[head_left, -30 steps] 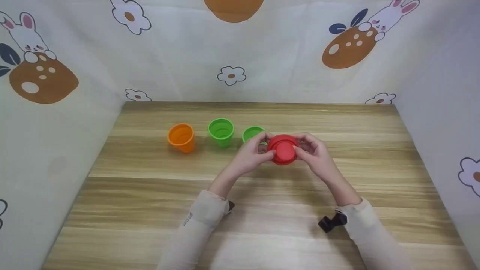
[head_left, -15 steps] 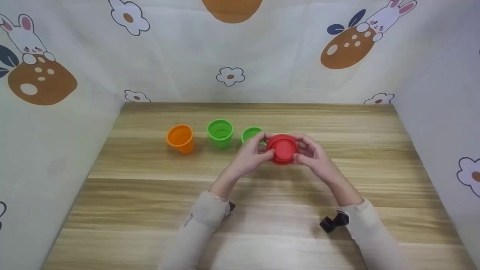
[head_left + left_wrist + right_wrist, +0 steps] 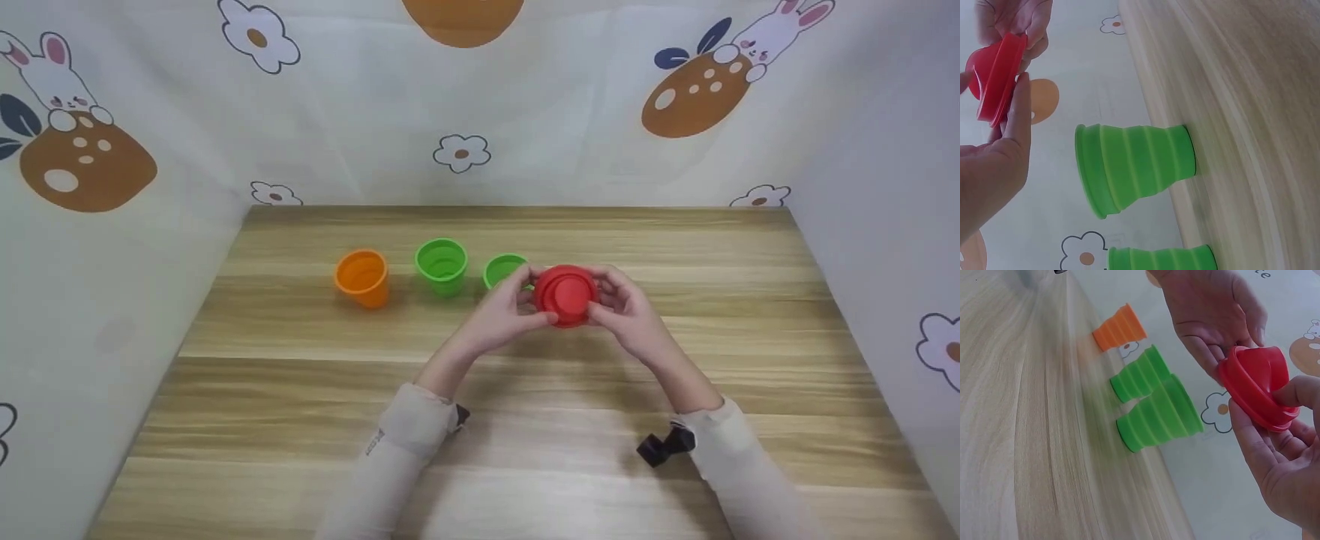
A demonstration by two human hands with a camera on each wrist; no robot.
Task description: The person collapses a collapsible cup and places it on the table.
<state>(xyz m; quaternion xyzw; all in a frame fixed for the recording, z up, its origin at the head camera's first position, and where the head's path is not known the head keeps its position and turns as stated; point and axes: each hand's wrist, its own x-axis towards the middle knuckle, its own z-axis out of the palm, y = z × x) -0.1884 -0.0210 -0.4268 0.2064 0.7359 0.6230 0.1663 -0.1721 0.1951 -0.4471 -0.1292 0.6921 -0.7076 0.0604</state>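
Between both hands, above the table, is a red collapsible cup point(image 3: 568, 295), mostly folded flat, its round base facing the head camera. My left hand point(image 3: 504, 313) pinches its left rim with the thumb in front and fingers behind. On the right edge my right hand point(image 3: 628, 313) grips it, the thumb pressing near the base. In the right wrist view the red cup point(image 3: 1261, 385) shows its base pushed out at a slant. Just behind the left hand stands a green cup point(image 3: 504, 268), partly hidden in the head view.
Another green cup point(image 3: 442, 268) and an orange cup point(image 3: 363, 277) stand upright to the left, in a rough row on the wooden table point(image 3: 300, 420). A white patterned cloth point(image 3: 360, 112) hangs behind the table and along its sides.
Both hands stay nearly in place. The red cup's base tilts differently from half a second ago, and the left thumb has slid down to the cup's lower rim.
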